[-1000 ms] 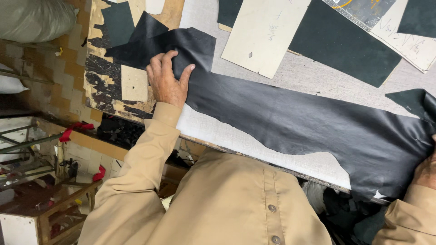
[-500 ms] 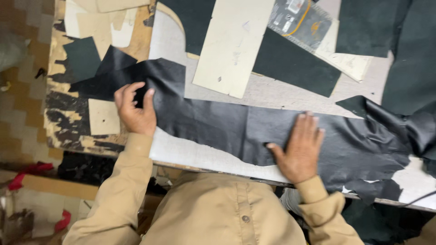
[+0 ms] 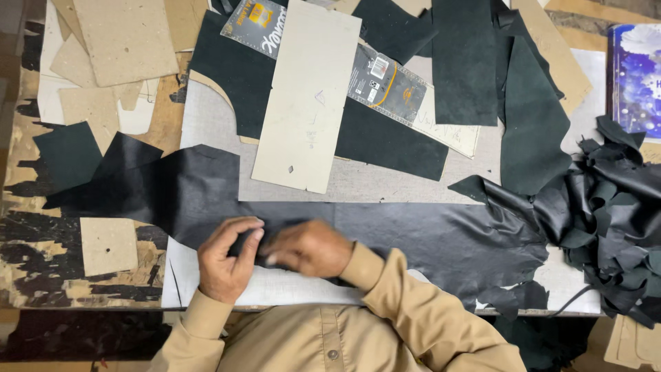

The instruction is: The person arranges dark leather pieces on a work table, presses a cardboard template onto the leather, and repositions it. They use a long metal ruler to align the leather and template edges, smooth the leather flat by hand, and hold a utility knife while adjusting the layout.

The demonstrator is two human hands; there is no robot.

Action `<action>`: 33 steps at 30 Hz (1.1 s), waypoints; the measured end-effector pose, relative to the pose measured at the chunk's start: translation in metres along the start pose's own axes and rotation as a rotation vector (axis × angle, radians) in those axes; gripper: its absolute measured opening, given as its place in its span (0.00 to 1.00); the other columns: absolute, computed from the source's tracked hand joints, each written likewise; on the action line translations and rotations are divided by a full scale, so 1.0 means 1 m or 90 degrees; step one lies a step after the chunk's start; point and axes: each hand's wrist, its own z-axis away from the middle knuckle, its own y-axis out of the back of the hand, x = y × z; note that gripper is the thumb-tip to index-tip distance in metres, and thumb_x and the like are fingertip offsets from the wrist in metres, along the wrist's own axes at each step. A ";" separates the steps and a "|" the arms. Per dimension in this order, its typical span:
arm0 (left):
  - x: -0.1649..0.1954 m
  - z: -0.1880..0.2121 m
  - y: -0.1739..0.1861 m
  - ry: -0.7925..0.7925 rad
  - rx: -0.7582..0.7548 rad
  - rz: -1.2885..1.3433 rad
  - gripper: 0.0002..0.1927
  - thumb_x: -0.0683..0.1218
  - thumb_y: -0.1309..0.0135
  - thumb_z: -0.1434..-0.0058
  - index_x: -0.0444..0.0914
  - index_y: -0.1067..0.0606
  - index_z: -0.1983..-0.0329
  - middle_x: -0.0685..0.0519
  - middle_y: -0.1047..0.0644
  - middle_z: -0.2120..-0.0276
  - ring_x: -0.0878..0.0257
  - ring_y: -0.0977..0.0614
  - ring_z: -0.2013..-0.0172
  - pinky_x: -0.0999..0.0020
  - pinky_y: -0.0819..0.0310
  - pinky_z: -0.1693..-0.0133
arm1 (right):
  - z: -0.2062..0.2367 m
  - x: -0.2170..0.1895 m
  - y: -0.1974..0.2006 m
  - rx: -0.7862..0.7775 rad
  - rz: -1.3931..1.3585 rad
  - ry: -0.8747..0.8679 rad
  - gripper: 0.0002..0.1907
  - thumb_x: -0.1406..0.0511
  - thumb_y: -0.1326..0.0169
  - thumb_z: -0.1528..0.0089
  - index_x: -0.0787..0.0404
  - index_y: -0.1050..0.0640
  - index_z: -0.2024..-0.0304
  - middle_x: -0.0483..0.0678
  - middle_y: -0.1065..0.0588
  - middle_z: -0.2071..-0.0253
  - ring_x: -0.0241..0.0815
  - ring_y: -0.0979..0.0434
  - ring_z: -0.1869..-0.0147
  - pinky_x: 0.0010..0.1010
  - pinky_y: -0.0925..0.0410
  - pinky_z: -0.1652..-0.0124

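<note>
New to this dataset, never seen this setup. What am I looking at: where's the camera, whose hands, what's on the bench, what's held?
There is no machine here. One camera sits on a person's head and looks straight down, so you see their tan sleeves and both bare hands from above.

The left hand and the right hand meet at the near edge of a long black leather strip spread across the worktable. The left thumb and fingers appear to pinch the leather; the right hand is blurred and lies on it, so its grip is unclear.

Also on the table: a pale cardboard template, dark green leather pieces, brown cardboard pieces, and a heap of black scraps on the right.
</note>
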 end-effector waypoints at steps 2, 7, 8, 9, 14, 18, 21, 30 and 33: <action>-0.006 0.004 -0.005 -0.013 -0.040 -0.039 0.10 0.44 0.40 0.36 0.38 0.19 0.52 0.50 0.18 0.51 0.53 0.17 0.45 0.61 0.23 0.46 | 0.008 0.025 0.045 0.341 0.076 0.107 0.04 0.72 0.43 0.37 0.62 0.18 0.60 0.52 0.18 0.55 0.51 0.16 0.52 0.36 0.24 0.51; -0.025 0.013 -0.011 -0.061 -0.120 -0.270 0.18 0.53 0.40 0.40 0.42 0.19 0.49 0.54 0.23 0.44 0.51 0.28 0.37 0.52 0.34 0.42 | 0.025 0.094 0.177 0.549 0.353 -0.088 0.34 0.61 0.30 0.45 0.65 0.26 0.40 0.60 0.26 0.40 0.60 0.25 0.37 0.43 0.31 0.39; -0.028 0.015 -0.013 -0.046 -0.133 -0.293 0.19 0.54 0.41 0.40 0.44 0.19 0.49 0.55 0.24 0.43 0.53 0.30 0.36 0.52 0.35 0.42 | 0.024 0.104 0.199 0.505 0.377 -0.121 0.43 0.55 0.27 0.47 0.66 0.30 0.36 0.62 0.28 0.37 0.61 0.27 0.36 0.44 0.33 0.37; -0.030 0.016 -0.013 -0.041 -0.136 -0.302 0.19 0.54 0.41 0.40 0.44 0.19 0.49 0.55 0.24 0.43 0.53 0.30 0.37 0.52 0.35 0.43 | 0.023 0.112 0.215 0.473 0.416 -0.123 0.47 0.52 0.27 0.51 0.67 0.30 0.36 0.63 0.29 0.36 0.62 0.28 0.36 0.46 0.34 0.38; -0.033 0.016 -0.016 -0.046 -0.134 -0.316 0.19 0.55 0.41 0.41 0.44 0.20 0.49 0.55 0.25 0.43 0.53 0.30 0.37 0.52 0.36 0.43 | 0.009 0.118 0.244 0.331 0.494 -0.394 0.61 0.42 0.26 0.66 0.56 0.29 0.34 0.60 0.32 0.39 0.61 0.34 0.33 0.53 0.39 0.39; -0.032 0.013 -0.017 -0.052 -0.129 -0.316 0.19 0.55 0.41 0.41 0.44 0.20 0.49 0.56 0.25 0.43 0.53 0.30 0.37 0.52 0.36 0.43 | 0.003 0.110 0.254 0.342 0.547 -0.361 0.52 0.43 0.23 0.66 0.62 0.23 0.47 0.61 0.25 0.49 0.59 0.26 0.44 0.49 0.33 0.49; -0.031 0.013 -0.016 -0.052 -0.131 -0.319 0.19 0.55 0.41 0.41 0.44 0.20 0.49 0.55 0.25 0.43 0.53 0.30 0.37 0.52 0.36 0.43 | 0.010 0.101 0.271 0.355 0.449 -0.274 0.35 0.47 0.27 0.51 0.65 0.20 0.54 0.58 0.21 0.60 0.55 0.20 0.55 0.42 0.28 0.56; -0.032 0.017 -0.014 -0.059 -0.135 -0.320 0.19 0.55 0.42 0.40 0.43 0.20 0.49 0.54 0.25 0.43 0.53 0.30 0.38 0.52 0.36 0.42 | 0.062 0.039 0.271 0.560 0.560 -0.205 0.11 0.65 0.35 0.31 0.65 0.22 0.51 0.59 0.24 0.70 0.58 0.23 0.63 0.45 0.31 0.62; -0.031 0.016 -0.014 -0.072 -0.125 -0.313 0.19 0.54 0.41 0.40 0.42 0.20 0.49 0.53 0.25 0.43 0.52 0.30 0.38 0.51 0.36 0.42 | 0.080 0.015 0.257 0.662 0.558 -0.117 0.06 0.72 0.42 0.26 0.66 0.25 0.48 0.58 0.23 0.63 0.51 0.22 0.55 0.42 0.29 0.54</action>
